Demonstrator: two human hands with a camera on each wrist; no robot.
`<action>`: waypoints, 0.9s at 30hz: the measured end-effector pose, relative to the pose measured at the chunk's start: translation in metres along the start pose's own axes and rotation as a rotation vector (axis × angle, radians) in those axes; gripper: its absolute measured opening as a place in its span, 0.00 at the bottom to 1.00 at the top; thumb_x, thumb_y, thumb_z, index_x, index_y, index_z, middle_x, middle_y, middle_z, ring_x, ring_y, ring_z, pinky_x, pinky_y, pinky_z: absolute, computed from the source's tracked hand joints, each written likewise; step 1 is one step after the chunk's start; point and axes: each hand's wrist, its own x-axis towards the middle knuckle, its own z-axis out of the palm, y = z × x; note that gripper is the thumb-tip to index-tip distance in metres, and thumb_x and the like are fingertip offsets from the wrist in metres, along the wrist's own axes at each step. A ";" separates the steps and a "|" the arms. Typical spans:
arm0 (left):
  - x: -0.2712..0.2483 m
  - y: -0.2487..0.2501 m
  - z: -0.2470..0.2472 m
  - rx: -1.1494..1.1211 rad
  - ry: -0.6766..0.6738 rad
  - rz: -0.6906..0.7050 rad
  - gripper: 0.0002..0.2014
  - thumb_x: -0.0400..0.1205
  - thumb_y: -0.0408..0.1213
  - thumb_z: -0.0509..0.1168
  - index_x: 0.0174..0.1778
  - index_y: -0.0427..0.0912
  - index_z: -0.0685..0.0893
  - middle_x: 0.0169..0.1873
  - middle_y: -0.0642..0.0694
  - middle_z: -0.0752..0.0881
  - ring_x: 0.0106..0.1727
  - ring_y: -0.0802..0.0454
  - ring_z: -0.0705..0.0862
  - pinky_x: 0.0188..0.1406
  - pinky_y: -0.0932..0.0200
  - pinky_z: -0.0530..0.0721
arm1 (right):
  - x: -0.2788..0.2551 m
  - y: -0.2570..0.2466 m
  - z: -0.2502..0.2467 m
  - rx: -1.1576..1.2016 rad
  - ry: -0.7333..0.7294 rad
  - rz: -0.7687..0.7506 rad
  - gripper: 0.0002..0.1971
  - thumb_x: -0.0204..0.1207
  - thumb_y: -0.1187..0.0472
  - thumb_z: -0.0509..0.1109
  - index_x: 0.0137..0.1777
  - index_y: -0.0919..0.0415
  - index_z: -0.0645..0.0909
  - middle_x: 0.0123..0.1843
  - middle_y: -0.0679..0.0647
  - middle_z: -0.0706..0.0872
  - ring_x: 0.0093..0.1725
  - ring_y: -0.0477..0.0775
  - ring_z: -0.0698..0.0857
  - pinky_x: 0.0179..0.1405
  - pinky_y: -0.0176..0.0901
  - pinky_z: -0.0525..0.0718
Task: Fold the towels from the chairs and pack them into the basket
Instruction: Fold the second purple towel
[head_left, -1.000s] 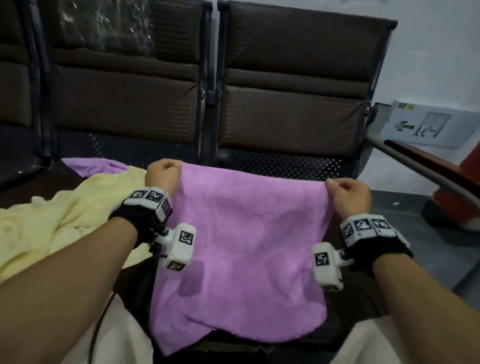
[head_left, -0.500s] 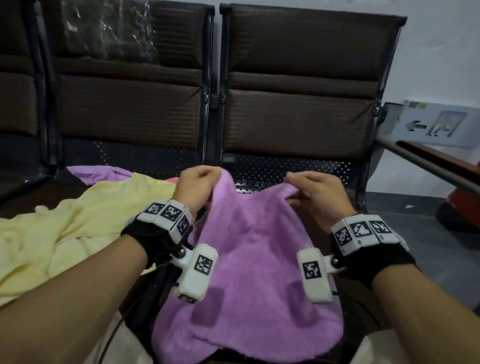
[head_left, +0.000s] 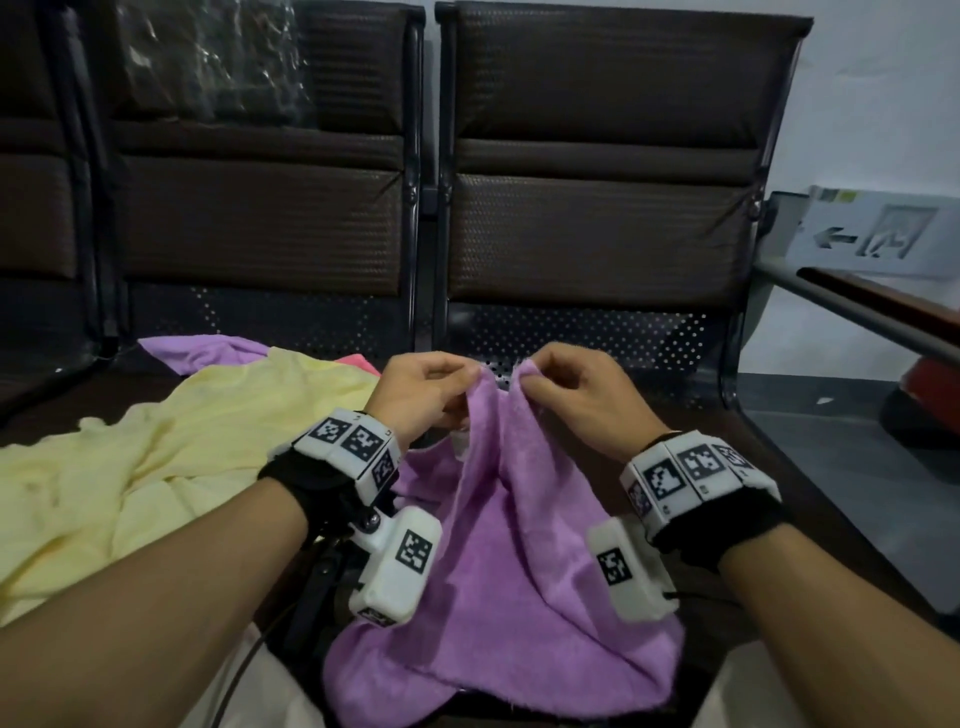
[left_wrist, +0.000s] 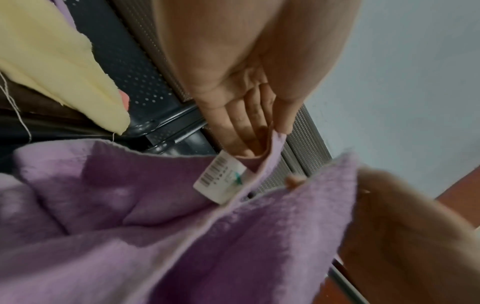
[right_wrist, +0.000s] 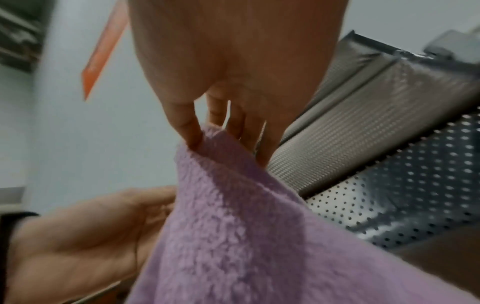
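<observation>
A purple towel (head_left: 514, 561) hangs in front of me over the right chair seat, folded down the middle. My left hand (head_left: 431, 389) pinches one top corner and my right hand (head_left: 561, 389) pinches the other, the two corners almost touching. In the left wrist view the left hand (left_wrist: 259, 131) grips the towel (left_wrist: 155, 226) edge beside a white barcode label (left_wrist: 221, 181). The right wrist view shows my right hand (right_wrist: 226, 133) holding the towel (right_wrist: 246, 236) corner between thumb and fingers. No basket is in view.
A yellow towel (head_left: 156, 467) lies crumpled on the left seat, with another purple towel (head_left: 208, 348) and a bit of pink cloth (head_left: 358, 361) behind it. Dark chair backs (head_left: 597, 156) stand ahead. A metal armrest (head_left: 857, 312) runs at the right.
My hands have come together from wide apart, bringing the two top corners of the purple towel toward each other so it folds in half lengthwise.
</observation>
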 end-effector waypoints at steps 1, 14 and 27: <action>-0.002 0.001 0.003 -0.005 -0.013 0.000 0.08 0.81 0.34 0.67 0.52 0.36 0.88 0.46 0.35 0.89 0.43 0.46 0.87 0.39 0.57 0.88 | -0.001 0.000 0.003 -0.003 -0.042 0.004 0.04 0.75 0.58 0.73 0.40 0.52 0.87 0.38 0.51 0.89 0.41 0.52 0.87 0.46 0.55 0.85; -0.014 0.010 0.015 -0.049 -0.161 0.009 0.09 0.81 0.32 0.65 0.52 0.35 0.88 0.44 0.33 0.88 0.41 0.48 0.85 0.36 0.65 0.85 | -0.003 0.001 0.006 -0.025 0.038 0.080 0.07 0.68 0.57 0.80 0.37 0.53 0.84 0.33 0.49 0.87 0.33 0.40 0.83 0.37 0.31 0.81; -0.009 0.002 0.017 0.165 -0.030 0.144 0.19 0.81 0.24 0.53 0.39 0.48 0.86 0.40 0.48 0.87 0.47 0.52 0.84 0.52 0.61 0.81 | -0.010 0.005 -0.003 -0.220 -0.231 0.117 0.13 0.69 0.46 0.77 0.36 0.54 0.83 0.34 0.52 0.87 0.32 0.44 0.81 0.36 0.42 0.79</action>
